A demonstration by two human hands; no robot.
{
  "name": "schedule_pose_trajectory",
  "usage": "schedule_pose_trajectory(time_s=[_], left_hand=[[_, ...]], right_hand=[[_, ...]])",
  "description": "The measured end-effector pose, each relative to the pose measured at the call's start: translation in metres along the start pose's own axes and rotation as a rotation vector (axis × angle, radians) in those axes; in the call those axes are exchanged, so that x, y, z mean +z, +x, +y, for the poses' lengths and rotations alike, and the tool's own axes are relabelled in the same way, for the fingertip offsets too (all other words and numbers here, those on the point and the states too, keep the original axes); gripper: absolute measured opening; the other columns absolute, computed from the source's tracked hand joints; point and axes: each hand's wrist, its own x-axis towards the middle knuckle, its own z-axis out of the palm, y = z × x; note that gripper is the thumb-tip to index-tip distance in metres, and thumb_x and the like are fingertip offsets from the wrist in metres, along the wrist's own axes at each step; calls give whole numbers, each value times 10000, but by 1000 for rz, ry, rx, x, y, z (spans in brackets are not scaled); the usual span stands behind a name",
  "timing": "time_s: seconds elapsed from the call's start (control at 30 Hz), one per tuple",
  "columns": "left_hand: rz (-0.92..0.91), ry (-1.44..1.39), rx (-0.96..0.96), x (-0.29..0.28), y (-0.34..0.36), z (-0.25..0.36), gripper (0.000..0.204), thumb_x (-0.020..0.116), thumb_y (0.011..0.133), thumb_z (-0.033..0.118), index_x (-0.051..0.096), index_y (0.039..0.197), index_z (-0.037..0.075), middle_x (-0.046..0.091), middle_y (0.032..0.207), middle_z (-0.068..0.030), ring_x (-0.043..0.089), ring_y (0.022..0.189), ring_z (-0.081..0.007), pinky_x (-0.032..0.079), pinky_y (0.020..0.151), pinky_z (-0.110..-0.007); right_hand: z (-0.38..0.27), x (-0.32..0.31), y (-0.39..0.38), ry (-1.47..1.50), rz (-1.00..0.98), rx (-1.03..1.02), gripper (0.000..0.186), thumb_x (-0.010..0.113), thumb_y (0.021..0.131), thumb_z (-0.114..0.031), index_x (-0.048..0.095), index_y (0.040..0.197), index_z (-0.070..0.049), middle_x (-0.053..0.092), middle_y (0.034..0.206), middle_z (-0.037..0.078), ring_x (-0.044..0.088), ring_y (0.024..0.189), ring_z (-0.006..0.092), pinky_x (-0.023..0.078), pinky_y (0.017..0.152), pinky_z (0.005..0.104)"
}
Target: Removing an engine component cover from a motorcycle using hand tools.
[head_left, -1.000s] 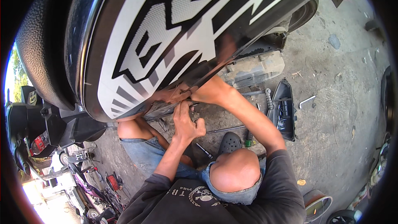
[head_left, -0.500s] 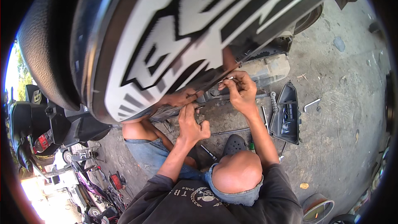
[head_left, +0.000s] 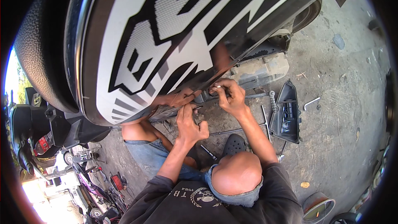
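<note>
A glossy black-and-white body panel (head_left: 161,54) of a motor scooter fills the upper middle, close in front of me. My left hand (head_left: 190,126) is at the panel's lower edge, fingers stretched up against it and thumb held apart. A dark thin piece (head_left: 199,107) shows by its fingertips. To the right, my right hand (head_left: 232,99) is closed in a pinch just below the same edge. A tiny pale spot shows between its thumb and fingers; what it is I cannot make out. The panel hides the fingertips in part.
A black tray-like cover (head_left: 286,114) lies on the concrete at right, beside a T-handle wrench (head_left: 265,120) and a hex key (head_left: 311,103). A socket tool (head_left: 208,152) lies near my shoe (head_left: 234,145). A round container (head_left: 318,208) stands lower right; scooter parts crowd the left.
My right hand has moved down and left, away from the panel's edge, still pinched. My left hand has stayed nearly in place. The panel appears slightly farther left in view.
</note>
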Motion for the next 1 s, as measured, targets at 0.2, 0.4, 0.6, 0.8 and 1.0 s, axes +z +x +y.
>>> schedule_pose_trajectory(time_s=[0.2, 0.4, 0.6, 0.8, 1.0], left_hand=[[18, 2, 23, 1, -2, -2, 314, 505, 583, 110, 467, 834, -74, 563, 1120, -318, 554, 1055, -465, 462, 872, -427], [3, 17, 28, 1, 0, 0, 311, 506, 593, 119, 470, 836, -72, 561, 1123, -316, 550, 1063, -465, 451, 898, -434], [13, 34, 59, -2, 0, -1, 377, 498, 581, 111, 500, 898, -93, 556, 1028, -298, 562, 986, -449, 457, 865, -422], [61, 18, 163, 1, 1, -4, 396, 508, 557, 112, 498, 909, -70, 464, 784, -179, 481, 700, -375, 434, 667, -436], [91, 20, 116, 2, -1, -7, 396, 508, 559, 109, 505, 911, -73, 476, 790, -184, 494, 709, -376, 440, 675, -438]], right_hand=[[12, 2, -14, -81, 78, -102, 129, 591, 827, 141, 525, 907, 64, 659, 834, 168, 686, 744, 178, 573, 648, 248], [-11, 3, 16, -160, -34, -227, 183, 667, 720, 112, 590, 855, 15, 671, 829, 133, 685, 723, 264, 551, 633, 324], [-36, 20, 56, -292, -457, -355, 204, 662, 694, -49, 588, 877, 3, 639, 835, 155, 646, 718, 335, 537, 639, 405], [-31, 55, 71, -358, -887, -170, 293, 645, 671, -75, 550, 936, 4, 641, 790, 214, 645, 745, 398, 520, 627, 462], [-45, 45, 70, -253, -845, -50, 174, 619, 709, -18, 625, 882, -27, 648, 814, 203, 629, 743, 417, 517, 641, 469]])
